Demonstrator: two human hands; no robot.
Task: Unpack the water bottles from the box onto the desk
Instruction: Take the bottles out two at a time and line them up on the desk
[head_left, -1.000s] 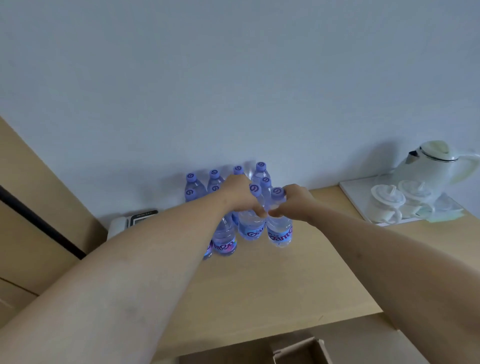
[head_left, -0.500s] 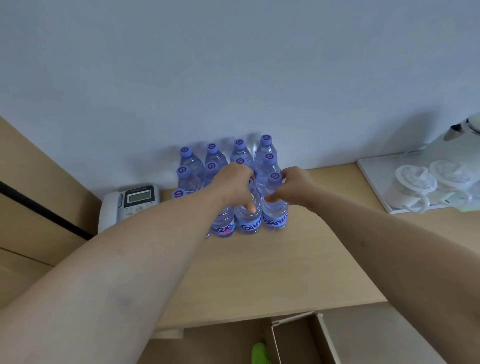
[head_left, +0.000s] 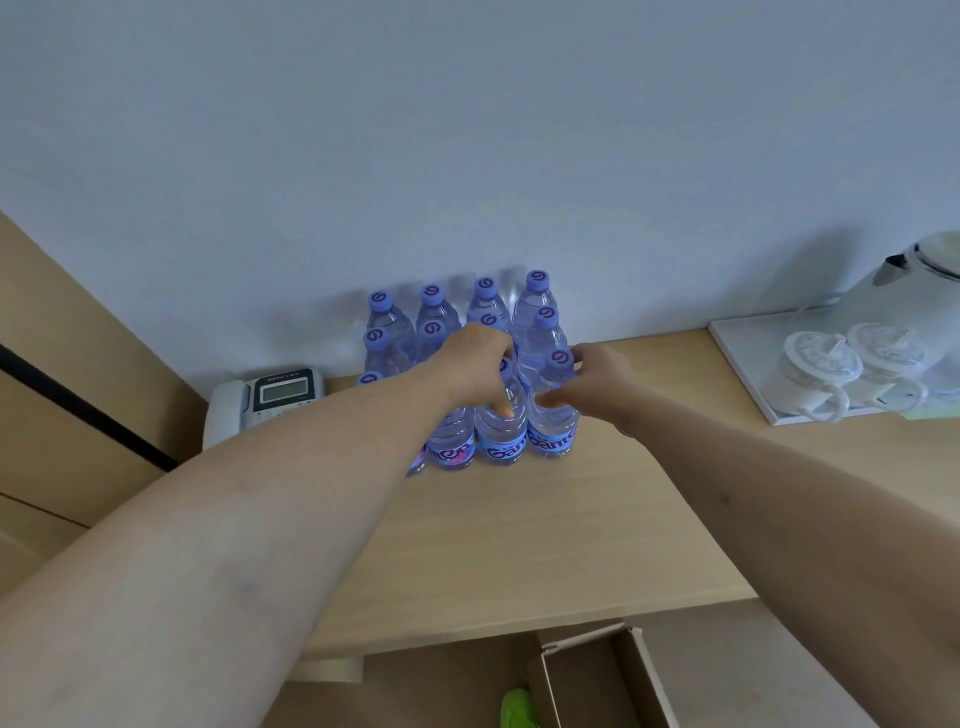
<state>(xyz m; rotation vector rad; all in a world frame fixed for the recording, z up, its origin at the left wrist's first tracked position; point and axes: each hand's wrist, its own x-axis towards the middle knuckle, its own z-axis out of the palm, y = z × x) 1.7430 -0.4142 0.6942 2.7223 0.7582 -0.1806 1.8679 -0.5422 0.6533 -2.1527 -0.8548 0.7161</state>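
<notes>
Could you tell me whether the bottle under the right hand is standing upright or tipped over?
Upright: the front-right bottle stands on the desk, cap on top, label level, with the right hand gripping its shoulder.

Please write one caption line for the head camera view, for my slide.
Both hands, left hand and right hand, hold front-row water bottles on the desk.

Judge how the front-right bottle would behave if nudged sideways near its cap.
The front-right bottle looks full, so probably heavy for its size. Tall and narrow, it may tip rather than slide. The neighbouring bottle touching it would likely stop a leftward fall.
</notes>
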